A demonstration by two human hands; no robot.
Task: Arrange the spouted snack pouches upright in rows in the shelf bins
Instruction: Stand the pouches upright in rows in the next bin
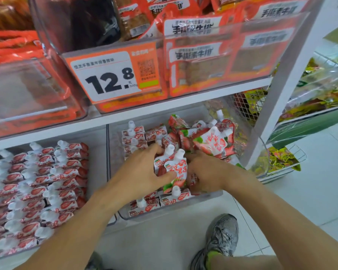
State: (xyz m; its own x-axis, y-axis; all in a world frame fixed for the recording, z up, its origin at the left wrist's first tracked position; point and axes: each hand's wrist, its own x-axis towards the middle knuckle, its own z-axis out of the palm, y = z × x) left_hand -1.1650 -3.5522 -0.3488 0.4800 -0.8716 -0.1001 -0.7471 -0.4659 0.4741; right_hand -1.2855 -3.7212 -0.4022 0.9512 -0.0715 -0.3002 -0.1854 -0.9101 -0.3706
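Your left hand [144, 168] and right hand [205, 172] pinch red-white strawberry spouted pouches [177, 168] upright, apparently squaring row in clear plastic bin [183, 203].

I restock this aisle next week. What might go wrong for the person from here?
The loose pile of pouches at the back of the right bin could slide onto the tidy rows. The pouches squeezed between the left hand and right hand might slip or tip over.
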